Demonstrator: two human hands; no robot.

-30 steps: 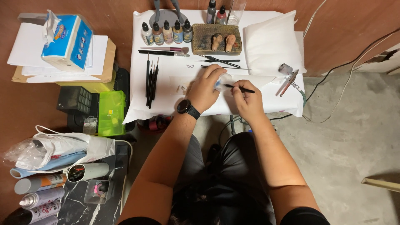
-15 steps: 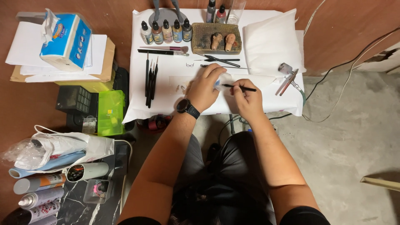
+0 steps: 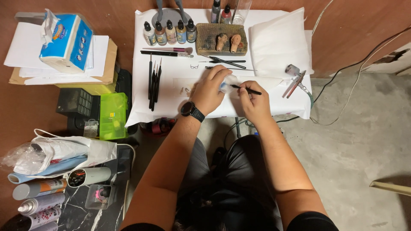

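One paintbrush (image 3: 246, 90), two hands (image 3: 233, 95), four bottles (image 3: 168, 33)

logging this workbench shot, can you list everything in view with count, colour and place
paint bottles: four, dark caps, table back left
brushes: about four, black, table left
sponge block: one, brown, holding two small flesh-toned heads, table back
airbrush: one, metal, table right
tissue box: one, blue, on papers far left
plastic case: one, green, left of table
spray cans: several, grey, bottom left
left hand: holds small pale piece
right hand: holds thin black brush to the piece
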